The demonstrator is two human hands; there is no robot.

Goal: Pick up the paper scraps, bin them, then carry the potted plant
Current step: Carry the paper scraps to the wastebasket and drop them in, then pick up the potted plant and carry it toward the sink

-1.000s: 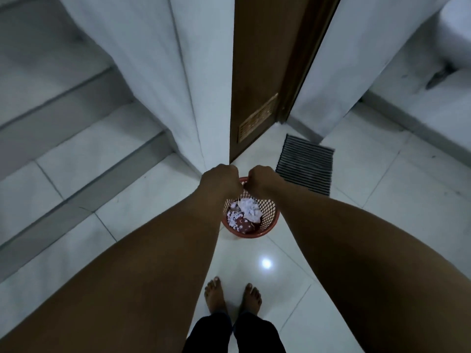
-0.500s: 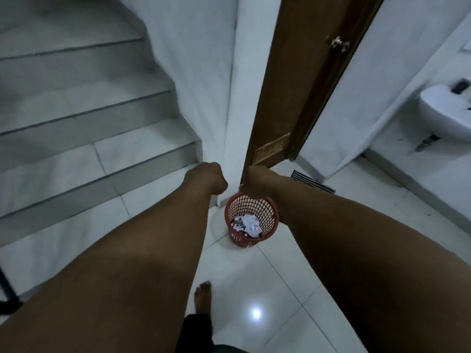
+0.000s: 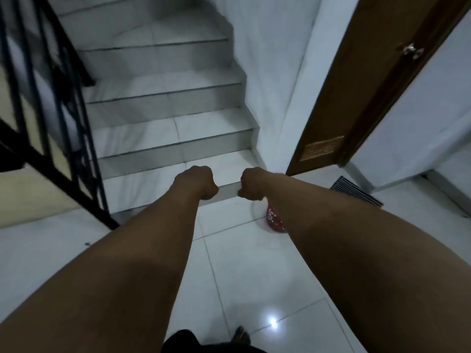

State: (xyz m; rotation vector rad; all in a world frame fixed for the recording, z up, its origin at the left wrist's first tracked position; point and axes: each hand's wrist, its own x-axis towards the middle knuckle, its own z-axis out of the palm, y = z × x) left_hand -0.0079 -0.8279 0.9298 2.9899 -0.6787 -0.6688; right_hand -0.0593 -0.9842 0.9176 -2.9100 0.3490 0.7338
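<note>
Both arms reach forward over the white tiled floor (image 3: 242, 271). The left hand (image 3: 197, 182) and right hand (image 3: 252, 183) are curled into loose fists, fingers closed; whether they hold anything cannot be told. The red basket (image 3: 274, 220) sits on the floor just below the right forearm, mostly hidden by it, near the bottom stair (image 3: 158, 184) and the brown door (image 3: 339, 98). White scraps show inside the basket.

White tiled stairs (image 3: 165, 138) rise ahead — black railing (image 3: 51, 118) left, brown door (image 3: 356, 93) and floor grate (image 3: 356, 192) right.
</note>
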